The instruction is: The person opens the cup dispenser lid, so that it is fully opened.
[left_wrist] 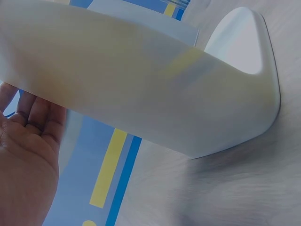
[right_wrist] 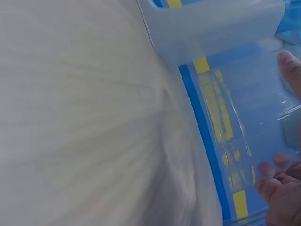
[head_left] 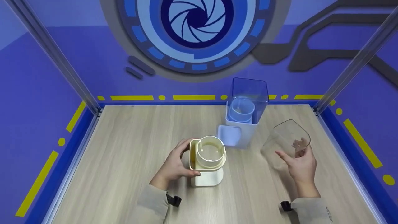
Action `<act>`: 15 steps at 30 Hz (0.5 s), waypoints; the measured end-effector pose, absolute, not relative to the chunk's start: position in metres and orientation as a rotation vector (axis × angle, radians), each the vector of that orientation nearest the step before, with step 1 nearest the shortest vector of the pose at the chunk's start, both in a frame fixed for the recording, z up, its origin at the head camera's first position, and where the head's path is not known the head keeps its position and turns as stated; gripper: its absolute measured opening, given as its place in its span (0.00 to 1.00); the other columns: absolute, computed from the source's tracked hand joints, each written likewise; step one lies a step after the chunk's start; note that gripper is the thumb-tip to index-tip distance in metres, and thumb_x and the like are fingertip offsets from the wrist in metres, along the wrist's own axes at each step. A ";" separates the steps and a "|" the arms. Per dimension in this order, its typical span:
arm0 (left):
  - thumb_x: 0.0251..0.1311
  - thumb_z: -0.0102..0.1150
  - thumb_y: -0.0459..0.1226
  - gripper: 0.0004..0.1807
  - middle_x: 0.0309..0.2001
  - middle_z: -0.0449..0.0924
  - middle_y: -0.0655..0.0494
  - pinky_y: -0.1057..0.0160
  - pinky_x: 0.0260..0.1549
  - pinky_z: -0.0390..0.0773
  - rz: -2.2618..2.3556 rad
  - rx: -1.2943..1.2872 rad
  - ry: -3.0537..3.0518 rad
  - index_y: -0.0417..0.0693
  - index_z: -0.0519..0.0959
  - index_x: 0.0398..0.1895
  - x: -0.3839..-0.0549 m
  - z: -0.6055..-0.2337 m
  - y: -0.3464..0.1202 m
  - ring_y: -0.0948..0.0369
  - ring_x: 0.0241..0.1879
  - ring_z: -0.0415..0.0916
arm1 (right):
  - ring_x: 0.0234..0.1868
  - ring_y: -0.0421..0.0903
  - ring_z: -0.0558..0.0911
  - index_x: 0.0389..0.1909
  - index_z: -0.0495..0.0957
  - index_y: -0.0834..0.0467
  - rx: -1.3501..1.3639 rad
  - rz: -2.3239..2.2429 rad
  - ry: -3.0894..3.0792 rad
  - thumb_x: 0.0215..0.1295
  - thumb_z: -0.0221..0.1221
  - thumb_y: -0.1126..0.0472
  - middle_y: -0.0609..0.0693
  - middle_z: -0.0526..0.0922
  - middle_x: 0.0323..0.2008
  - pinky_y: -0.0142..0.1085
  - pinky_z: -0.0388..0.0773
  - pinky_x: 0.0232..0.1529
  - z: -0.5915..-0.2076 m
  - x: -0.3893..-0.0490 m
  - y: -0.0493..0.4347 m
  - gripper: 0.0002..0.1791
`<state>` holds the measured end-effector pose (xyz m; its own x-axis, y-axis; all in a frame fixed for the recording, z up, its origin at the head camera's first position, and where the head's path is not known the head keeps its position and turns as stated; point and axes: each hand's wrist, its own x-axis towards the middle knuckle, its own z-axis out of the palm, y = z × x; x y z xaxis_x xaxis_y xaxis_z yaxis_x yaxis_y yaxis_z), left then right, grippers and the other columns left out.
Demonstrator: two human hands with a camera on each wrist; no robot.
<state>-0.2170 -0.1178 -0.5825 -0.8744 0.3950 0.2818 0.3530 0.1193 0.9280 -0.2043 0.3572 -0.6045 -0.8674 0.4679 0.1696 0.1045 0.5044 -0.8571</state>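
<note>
My left hand (head_left: 174,165) grips a cream plastic dispenser stand (head_left: 211,164) by its side, thumb at the front and fingers behind. The stand is upright on the table, with a round collar at its top and a rounded foot toward me. In the left wrist view the tall smooth wall of the stand (left_wrist: 141,70) passes in front of the palm. To the right, my right hand (head_left: 303,171) holds a clear plastic container (head_left: 289,130) near its rim, thumb on one side. The right wrist view shows fingertips at the see-through wall of the container (right_wrist: 235,117).
Behind the cream stand is a similar blue dispenser (head_left: 248,133) with a tinted see-through bin (head_left: 251,90) on top and a small foot. The wooden table (head_left: 136,130) is walled by blue printed panels (head_left: 68,90) and metal posts.
</note>
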 end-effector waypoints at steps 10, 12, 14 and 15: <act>0.33 0.96 0.40 0.62 0.73 0.78 0.54 0.60 0.82 0.73 1.926 0.790 2.313 0.54 0.77 0.81 -0.217 -0.584 -0.117 0.58 0.73 0.78 | 0.60 0.44 0.79 0.83 0.65 0.53 -0.583 1.328 -2.333 0.55 0.89 0.47 0.46 0.78 0.65 0.22 0.74 0.57 -0.610 -0.216 0.374 0.59; 0.34 0.96 0.40 0.62 0.72 0.79 0.54 0.61 0.81 0.74 1.931 0.806 2.308 0.53 0.76 0.81 -0.218 -0.585 -0.117 0.58 0.72 0.78 | 0.68 0.49 0.80 0.85 0.63 0.53 -0.614 1.353 -2.336 0.56 0.88 0.47 0.50 0.78 0.70 0.31 0.78 0.66 -0.611 -0.217 0.376 0.61; 0.34 0.96 0.41 0.62 0.72 0.79 0.53 0.61 0.81 0.74 1.938 0.818 2.302 0.53 0.76 0.81 -0.218 -0.585 -0.117 0.58 0.71 0.78 | 0.74 0.53 0.79 0.86 0.61 0.54 -0.633 1.368 -2.331 0.57 0.87 0.47 0.54 0.75 0.76 0.40 0.79 0.72 -0.611 -0.218 0.376 0.62; 0.34 0.96 0.40 0.62 0.72 0.79 0.54 0.61 0.81 0.74 1.940 0.820 2.301 0.53 0.76 0.81 -0.218 -0.586 -0.118 0.58 0.71 0.78 | 0.75 0.54 0.79 0.86 0.60 0.54 -0.643 1.366 -2.328 0.58 0.87 0.47 0.56 0.74 0.77 0.43 0.79 0.73 -0.611 -0.218 0.376 0.61</act>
<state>-0.2184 -0.1176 -0.5856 -0.8617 0.4016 0.3102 0.3737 0.0886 0.9233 -0.2183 0.3760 -0.6108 -0.8297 0.5525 0.0801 0.1996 0.4275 -0.8817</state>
